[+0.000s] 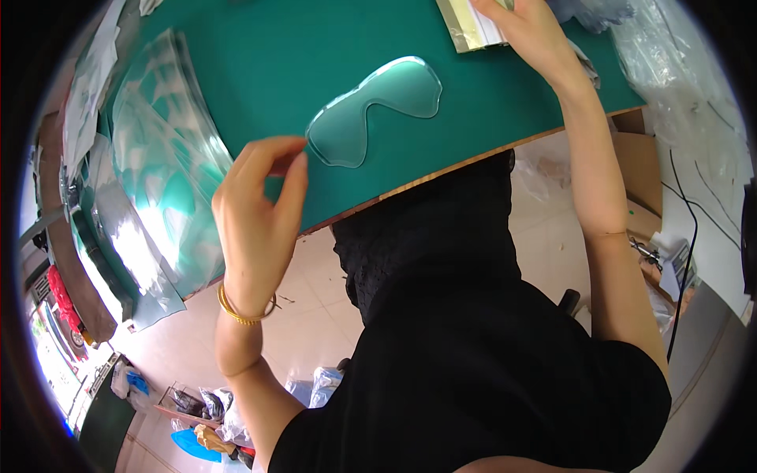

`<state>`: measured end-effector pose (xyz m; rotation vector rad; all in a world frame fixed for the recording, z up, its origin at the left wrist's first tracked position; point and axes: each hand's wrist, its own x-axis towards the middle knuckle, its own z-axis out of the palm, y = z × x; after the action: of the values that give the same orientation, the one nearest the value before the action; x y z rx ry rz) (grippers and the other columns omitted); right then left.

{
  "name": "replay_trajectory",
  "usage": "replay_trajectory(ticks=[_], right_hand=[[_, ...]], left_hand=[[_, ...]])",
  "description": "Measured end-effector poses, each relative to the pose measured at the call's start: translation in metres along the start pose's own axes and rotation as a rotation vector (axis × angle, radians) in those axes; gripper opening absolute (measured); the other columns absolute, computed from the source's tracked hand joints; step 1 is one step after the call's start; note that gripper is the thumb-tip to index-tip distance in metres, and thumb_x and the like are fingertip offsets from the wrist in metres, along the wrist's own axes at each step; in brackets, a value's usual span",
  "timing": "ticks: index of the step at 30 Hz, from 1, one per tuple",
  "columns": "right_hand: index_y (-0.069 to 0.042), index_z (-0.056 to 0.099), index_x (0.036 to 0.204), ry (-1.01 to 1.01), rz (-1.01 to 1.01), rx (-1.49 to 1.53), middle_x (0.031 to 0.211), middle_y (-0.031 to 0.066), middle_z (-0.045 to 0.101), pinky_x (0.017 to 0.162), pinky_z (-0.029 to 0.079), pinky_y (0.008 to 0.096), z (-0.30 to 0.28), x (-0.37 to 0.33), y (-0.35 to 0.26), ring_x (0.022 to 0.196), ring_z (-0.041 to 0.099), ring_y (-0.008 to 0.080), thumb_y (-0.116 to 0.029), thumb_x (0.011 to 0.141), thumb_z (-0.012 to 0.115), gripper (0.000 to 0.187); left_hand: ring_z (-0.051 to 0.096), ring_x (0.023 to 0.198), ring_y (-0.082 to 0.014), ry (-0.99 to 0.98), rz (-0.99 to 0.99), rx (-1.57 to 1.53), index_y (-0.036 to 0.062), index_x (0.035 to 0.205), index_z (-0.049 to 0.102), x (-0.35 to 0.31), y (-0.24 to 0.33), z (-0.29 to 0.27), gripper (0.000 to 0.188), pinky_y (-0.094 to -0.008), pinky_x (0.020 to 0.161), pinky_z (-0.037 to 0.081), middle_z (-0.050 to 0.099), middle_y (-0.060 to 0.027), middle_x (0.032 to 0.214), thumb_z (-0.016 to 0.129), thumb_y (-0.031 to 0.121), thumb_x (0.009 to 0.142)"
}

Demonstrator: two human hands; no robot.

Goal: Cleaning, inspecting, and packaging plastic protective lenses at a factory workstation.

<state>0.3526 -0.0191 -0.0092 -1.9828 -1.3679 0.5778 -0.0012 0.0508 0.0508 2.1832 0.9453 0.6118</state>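
A clear, curved goggle lens (385,87) lies flat on the green tabletop (260,55). At its left end is my left hand (259,209), fingers bent, with thumb and index tips close together but a small gap between them. The tips are right by the lens edge; whether they touch it I cannot tell. At the top edge, my right hand (536,35) has its fingers on a flat, pale yellow and silver packet (465,27). Part of that hand and of the packet is cut off by the picture's edge.
Clear plastic sheets (162,118) lie along the table's left side. Crumpled clear bags (670,71) are at the right, with a black cable (684,244) hanging below. A cardboard box (637,169) stands under the table's right end. Bagged items (229,422) sit on the floor at lower left.
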Motion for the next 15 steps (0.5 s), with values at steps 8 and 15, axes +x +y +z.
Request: replay_trajectory(ticks=[8,15], right_hand=[[0.0,0.051,0.123,-0.096,-0.101,0.12,0.085,0.0158,0.069,0.071,0.053,0.0372,0.063,-0.062,-0.112,0.076,0.069,0.0274,-0.026,0.092,0.067,0.043],[0.005,0.043,0.115,-0.235,-0.135,0.001,0.069,0.0221,0.064,0.054,0.049,0.0454,0.1,-0.06,-0.143,0.059,0.064,0.038,-0.018,0.091,0.064,0.039]], left_hand=[[0.066,0.069,-0.0182,-0.108,-0.2,0.12,-0.0027,0.091,0.069,0.005,-0.005,-0.002,0.009,-0.0286,0.065,0.051,0.07,-0.0115,0.081,0.069,0.004,0.085],[0.062,0.065,-0.0138,0.007,-0.184,-0.052,-0.0027,0.087,0.072,-0.026,-0.016,0.023,0.006,-0.026,0.062,0.049,0.068,-0.0068,0.084,0.072,0.001,0.083]])
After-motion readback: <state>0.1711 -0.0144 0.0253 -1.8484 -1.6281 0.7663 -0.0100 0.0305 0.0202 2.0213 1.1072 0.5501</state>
